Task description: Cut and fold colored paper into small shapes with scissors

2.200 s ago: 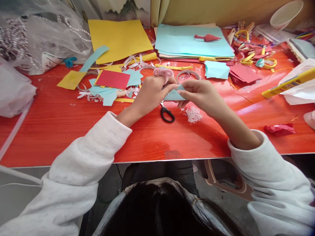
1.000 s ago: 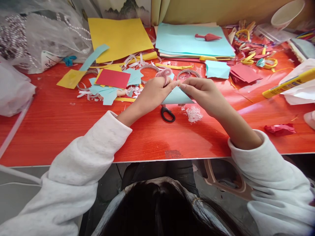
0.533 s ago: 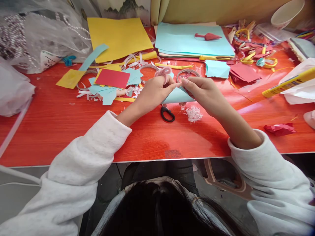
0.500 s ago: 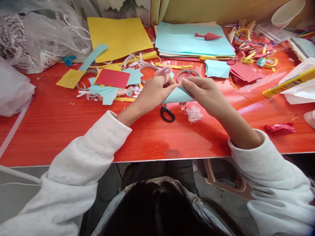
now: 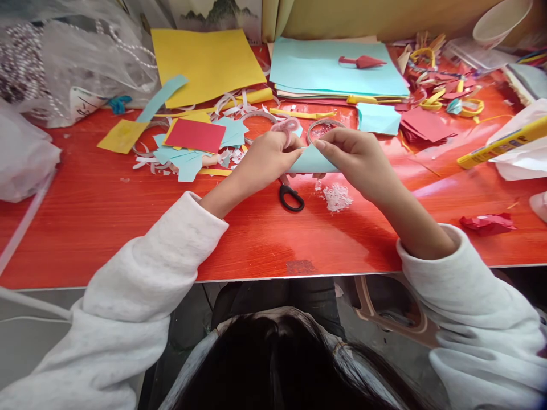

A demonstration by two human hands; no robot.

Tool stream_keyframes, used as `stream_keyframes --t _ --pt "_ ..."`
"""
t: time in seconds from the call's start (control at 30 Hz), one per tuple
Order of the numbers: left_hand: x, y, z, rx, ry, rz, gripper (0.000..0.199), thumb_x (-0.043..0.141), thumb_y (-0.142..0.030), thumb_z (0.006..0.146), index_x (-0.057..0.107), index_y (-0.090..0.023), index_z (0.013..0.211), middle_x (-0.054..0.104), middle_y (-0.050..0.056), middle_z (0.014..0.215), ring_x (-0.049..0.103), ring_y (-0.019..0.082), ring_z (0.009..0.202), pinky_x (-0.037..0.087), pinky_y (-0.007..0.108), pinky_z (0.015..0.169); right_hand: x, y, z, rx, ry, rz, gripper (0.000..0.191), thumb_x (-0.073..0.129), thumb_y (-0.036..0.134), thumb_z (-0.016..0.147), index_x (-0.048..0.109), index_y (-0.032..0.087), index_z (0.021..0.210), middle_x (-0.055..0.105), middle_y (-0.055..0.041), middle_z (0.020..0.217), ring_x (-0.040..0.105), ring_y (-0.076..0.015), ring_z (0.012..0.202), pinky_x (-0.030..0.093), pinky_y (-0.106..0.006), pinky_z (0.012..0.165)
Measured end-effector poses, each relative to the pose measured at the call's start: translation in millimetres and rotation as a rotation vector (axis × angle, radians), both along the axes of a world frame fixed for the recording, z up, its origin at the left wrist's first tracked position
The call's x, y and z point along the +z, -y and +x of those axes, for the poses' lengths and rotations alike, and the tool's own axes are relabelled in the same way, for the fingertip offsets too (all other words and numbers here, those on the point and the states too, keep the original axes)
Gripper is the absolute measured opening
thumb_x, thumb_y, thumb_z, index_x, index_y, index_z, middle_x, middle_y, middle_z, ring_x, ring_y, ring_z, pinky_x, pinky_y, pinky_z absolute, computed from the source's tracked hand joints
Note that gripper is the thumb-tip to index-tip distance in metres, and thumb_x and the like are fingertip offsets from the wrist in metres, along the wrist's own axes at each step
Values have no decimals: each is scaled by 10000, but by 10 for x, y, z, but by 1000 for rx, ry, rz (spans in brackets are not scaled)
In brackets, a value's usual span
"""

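Note:
Both hands pinch one light blue paper (image 5: 314, 161) above the red table (image 5: 256, 245). My left hand (image 5: 271, 154) grips its left side, with a pink loop-shaped object (image 5: 287, 124) showing at its knuckles. My right hand (image 5: 356, 159) holds the right side between thumb and fingers. A few fingertips show beneath the paper's lower edge. Under the paper lies a black scissor handle (image 5: 292, 198), its blades hidden. White shreds (image 5: 337, 197) are heaped on the table to its right. A round tape roll (image 5: 322, 130) sits just behind the hands.
Yellow sheets (image 5: 205, 65) and a blue paper stack (image 5: 325, 74) lie at the back. Scraps and a red card (image 5: 195, 135) are left of the hands. A yellow glue stick (image 5: 504, 143) and crumpled red paper (image 5: 487, 224) are at the right, plastic bags (image 5: 25, 151) at the left.
The blue paper has tilted and now shows a narrower face, its lower edge slightly higher. My right hand's fingers have shifted a little up and to the left along it.

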State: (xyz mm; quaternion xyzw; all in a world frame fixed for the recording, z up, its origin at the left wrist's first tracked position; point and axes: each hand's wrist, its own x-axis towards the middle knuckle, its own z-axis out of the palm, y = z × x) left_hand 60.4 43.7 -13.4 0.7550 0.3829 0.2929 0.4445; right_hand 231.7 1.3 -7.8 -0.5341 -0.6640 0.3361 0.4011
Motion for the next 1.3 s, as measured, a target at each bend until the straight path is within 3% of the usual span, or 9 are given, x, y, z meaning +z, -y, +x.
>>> stream_keyframes --t 0.37,0.6,0.73,0.93,1.13,1.3 --pt "-23 -7 23 11 62 -95 216 584 -309 862 588 -156 710 578 20 715 581 108 668 513 195 534 -78 -35 38 -42 102 137 201 606 373 869 572 233 729 614 -14 759 577 -157 715 485 -301 630" --pt "10 2 24 1 87 -120 155 568 -242 866 585 -153 741 597 28 743 598 114 703 540 206 574 -52 -27 20 -1 17 29 221 610 392 870 579 239 713 613 -13 662 599 -154 612 501 -314 579" --pt "-5 -21 26 2 84 -145 157 554 -227 868 588 -151 736 576 12 693 579 96 661 532 192 555 -67 -37 27 6 -11 45 226 633 414 851 577 245 711 622 -10 684 611 -156 623 521 -320 584" --pt "-15 -31 13 30 66 -151 207 583 -266 861 589 -138 699 570 18 667 577 95 617 551 226 579 -147 -60 41 30 -50 33 111 648 281 842 598 226 761 616 -3 679 616 -150 626 519 -318 608" --pt "20 -12 13 32 77 -155 137 599 -205 838 610 -133 723 628 37 710 612 107 651 549 214 575 -89 -35 30 26 9 10 221 616 383 874 604 222 723 616 -6 626 613 -151 602 511 -321 604" --pt "-2 -18 5 37 35 -166 174 572 -167 841 609 -135 674 590 16 630 593 99 589 547 239 572 -106 -47 33 6 -5 36 166 651 353 849 614 234 739 617 0 642 621 -155 609 519 -320 590"
